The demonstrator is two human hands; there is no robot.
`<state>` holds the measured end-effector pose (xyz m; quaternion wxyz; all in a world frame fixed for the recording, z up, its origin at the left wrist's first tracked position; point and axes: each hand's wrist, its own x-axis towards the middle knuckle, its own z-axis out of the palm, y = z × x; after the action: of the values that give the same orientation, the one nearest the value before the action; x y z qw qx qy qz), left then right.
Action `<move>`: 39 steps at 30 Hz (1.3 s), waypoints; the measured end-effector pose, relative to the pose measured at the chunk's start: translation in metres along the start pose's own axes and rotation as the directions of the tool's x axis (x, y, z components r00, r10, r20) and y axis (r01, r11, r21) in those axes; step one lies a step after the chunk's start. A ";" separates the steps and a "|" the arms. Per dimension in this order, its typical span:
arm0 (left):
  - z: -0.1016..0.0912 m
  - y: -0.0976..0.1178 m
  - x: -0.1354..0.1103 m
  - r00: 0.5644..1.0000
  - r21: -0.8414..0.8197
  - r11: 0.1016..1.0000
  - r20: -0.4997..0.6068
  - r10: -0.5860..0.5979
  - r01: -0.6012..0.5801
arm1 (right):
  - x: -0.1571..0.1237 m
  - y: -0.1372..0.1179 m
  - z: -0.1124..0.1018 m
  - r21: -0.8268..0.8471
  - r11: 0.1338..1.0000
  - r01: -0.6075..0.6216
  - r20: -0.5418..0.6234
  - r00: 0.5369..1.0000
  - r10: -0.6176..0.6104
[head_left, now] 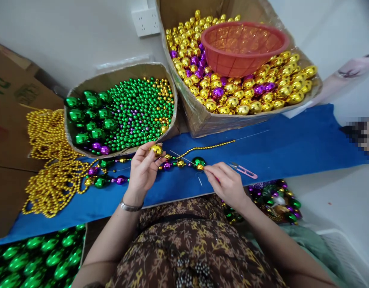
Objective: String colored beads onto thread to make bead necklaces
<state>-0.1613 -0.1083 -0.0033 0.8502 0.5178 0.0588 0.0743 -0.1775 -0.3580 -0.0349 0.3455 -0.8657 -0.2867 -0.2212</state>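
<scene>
My left hand (143, 170) holds a gold bead (156, 150) at its fingertips, just in front of the box of green beads (121, 110). My right hand (226, 184) pinches a thin needle and thread next to a small gold bead (200, 167) and a green bead (198, 161). A partly strung strand of gold, purple and green beads (172, 164) lies between the hands on the blue cloth (292, 148). A string of tiny gold beads (211, 146) trails off to the right.
A big box of gold and purple balls (247, 96) holds a red plastic basket (244, 48). Pink thread snips (246, 171) lie right of my hand. Gold bead chains (49, 168) pile at left. Finished strands (277, 200) lie lower right, green balls (37, 256) lower left.
</scene>
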 end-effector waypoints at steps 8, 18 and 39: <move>-0.008 0.013 -0.002 0.999 0.014 0.999 0.026 0.042 -0.043 | 0.009 0.009 -0.014 -0.096 0.995 0.020 -0.042 0.999 -0.024; -0.011 0.002 -0.009 0.997 0.001 0.999 0.050 -0.052 0.052 | 0.004 0.001 0.000 -0.041 0.997 0.072 0.029 0.997 -0.071; -0.015 0.018 -0.011 0.973 0.546 0.806 0.097 0.209 -0.228 | 0.019 -0.012 -0.005 -0.379 0.894 0.238 0.040 0.970 -0.241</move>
<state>-0.1756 -0.0892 0.0064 0.6505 0.7459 0.0041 0.1432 -0.1726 -0.3482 -0.0148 0.1420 -0.8734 -0.3412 -0.3171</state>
